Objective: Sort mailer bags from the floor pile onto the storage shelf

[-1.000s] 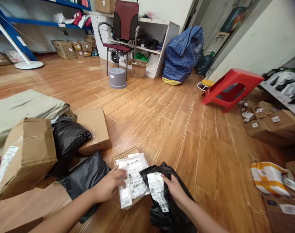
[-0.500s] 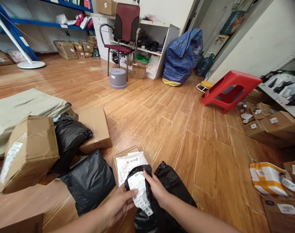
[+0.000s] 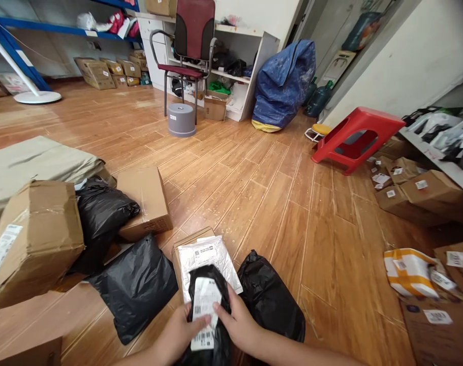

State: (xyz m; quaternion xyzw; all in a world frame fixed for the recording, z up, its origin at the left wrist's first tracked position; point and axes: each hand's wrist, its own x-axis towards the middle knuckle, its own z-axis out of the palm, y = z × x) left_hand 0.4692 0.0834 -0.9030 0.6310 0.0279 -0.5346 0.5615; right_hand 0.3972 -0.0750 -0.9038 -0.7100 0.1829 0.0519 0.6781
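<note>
Between my two hands is a black plastic parcel bag with a white shipping label facing up. My left hand grips its left edge, thumb pressed on the label. My right hand grips the right edge, its thumb also on the label; the fingers beneath are hidden. Just beyond lies a white parcel bag on a cardboard box. A black wrapped parcel rests on the floor to the right, and a flat black parcel to the left.
Cardboard boxes and another black bag are piled at the left. A red stool, a grey stool and a chair stand farther off. On the right are labelled boxes and a white-and-orange parcel.
The held black bag has been turned and flattened, so its label now lies straighter towards me. My right hand has shifted down, its thumb moving onto the label. The view has shifted slightly.
</note>
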